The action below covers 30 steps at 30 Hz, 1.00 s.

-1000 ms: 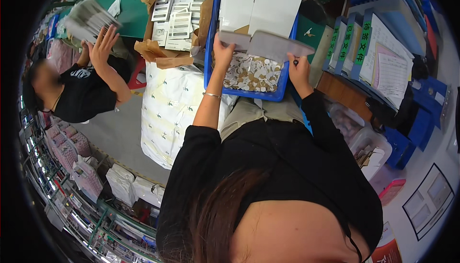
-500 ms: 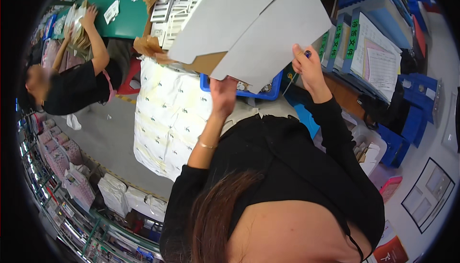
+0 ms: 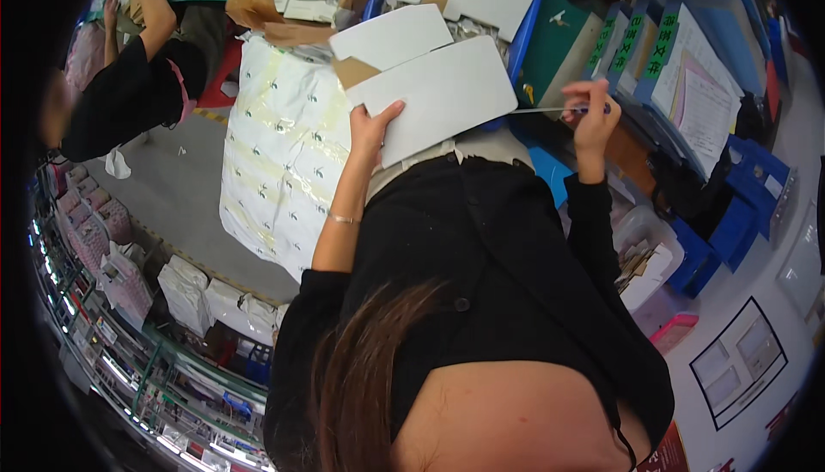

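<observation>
While the left hand (image 3: 369, 131) pinches the white card (image 3: 443, 89), a thin tool (image 3: 540, 110) points at its corner

Because the card appears gripped along one margin only, its far side could droop or swing, and a slack thumb would let it slide toward the lap. The left thumb presses on top; the other fingers are mostly hidden beneath. The card lies tilted over the near edge of the blue tray (image 3: 526, 29), close to the trousers (image 3: 507, 147). Curled around the dark end of the tool, the fingers of the right hand (image 3: 591, 124) sit beyond the tray's right edge; I cannot tell whether the tip touches the card. Were it sharp, a slip could scratch the surface or jab the other hand. A knock on the rim might also scatter the small pale pieces (image 3: 471, 30) inside.

The card is smooth, matt and stiff-looking, in two overlapping panels with rounded corners and a brown patch at the left. The tool is straight and slender. Left of the tray, a glossy white wrapped bundle (image 3: 279, 145) is creased; right of it, the green desk (image 3: 550, 51) looks flat and plain.
</observation>
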### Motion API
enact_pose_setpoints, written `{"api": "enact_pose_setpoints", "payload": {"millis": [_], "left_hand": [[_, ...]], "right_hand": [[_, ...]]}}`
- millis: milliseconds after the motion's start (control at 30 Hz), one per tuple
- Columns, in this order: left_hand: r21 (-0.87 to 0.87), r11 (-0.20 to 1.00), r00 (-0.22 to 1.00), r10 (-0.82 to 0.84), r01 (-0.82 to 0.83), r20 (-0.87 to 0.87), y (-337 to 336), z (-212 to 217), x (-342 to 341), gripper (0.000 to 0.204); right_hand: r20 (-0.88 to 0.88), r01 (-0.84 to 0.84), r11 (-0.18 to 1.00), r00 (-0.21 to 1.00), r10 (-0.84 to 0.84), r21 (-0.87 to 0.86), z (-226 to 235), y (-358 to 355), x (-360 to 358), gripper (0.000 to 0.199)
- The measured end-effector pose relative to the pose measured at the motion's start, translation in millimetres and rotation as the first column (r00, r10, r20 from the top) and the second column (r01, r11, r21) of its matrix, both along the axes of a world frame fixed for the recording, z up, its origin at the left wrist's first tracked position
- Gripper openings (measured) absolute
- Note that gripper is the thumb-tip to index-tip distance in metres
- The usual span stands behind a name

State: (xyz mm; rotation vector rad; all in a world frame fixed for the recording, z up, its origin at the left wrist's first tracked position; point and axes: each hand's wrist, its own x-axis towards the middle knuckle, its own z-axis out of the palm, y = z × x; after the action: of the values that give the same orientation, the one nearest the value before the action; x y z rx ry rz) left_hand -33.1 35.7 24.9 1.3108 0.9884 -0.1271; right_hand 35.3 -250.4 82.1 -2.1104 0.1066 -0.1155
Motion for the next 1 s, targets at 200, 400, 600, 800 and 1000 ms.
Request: {"api": "enact_pose_setpoints", "payload": {"millis": [200,400,600,800,1000], "left_hand": [[0.081,0.979,0.970,-0.168,0.185,-0.176,3,-46,-2,0.036],[0.140,0.978,0.978,-0.132,0.156,-0.163,-5,-35,-3,0.034],[0.134,0.985,0.992,-0.099,0.109,-0.083,-10,-37,-8,0.032],[0.196,0.972,0.991,-0.129,0.133,-0.031,-5,-49,-16,0.031],[0.201,0.970,0.991,-0.130,0.135,-0.039,-4,-54,-18,0.031]], "right_hand": [[-0.146,0.120,0.946,0.986,-0.079,0.300,-33,8,-20,0.030],[-0.035,0.077,0.970,0.997,-0.071,0.230,-53,11,-29,0.019],[0.104,-0.047,0.998,0.994,0.042,0.045,-54,20,-28,0.022],[0.227,-0.094,0.993,0.968,0.107,-0.068,-38,34,-28,0.024],[0.205,-0.106,0.993,0.972,0.114,-0.052,-37,31,-33,0.023]]}}
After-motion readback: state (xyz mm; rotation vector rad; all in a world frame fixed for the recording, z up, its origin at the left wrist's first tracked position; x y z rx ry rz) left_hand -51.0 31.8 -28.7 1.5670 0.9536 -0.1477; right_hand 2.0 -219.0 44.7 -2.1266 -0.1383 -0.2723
